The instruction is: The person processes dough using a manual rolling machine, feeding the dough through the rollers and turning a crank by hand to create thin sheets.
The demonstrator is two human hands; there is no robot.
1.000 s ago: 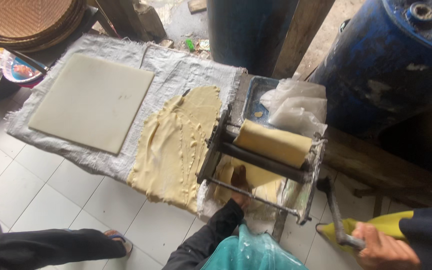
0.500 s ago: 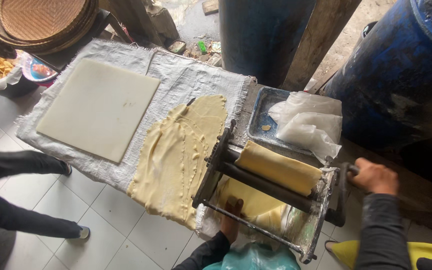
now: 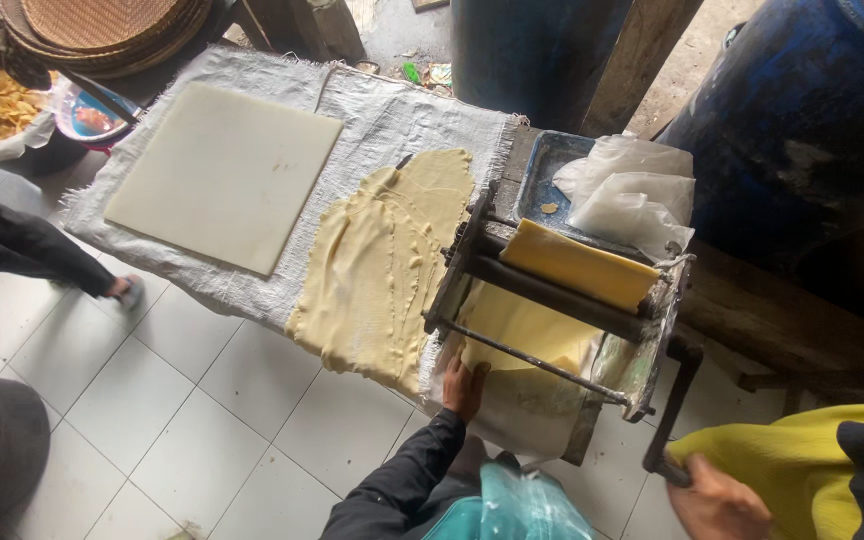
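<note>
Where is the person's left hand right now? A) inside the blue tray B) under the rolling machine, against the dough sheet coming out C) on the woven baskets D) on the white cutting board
B: the left hand sits below the rolling machine, touching the lower edge of the yellow dough sheet, while the right hand grips the crank handle.
</note>
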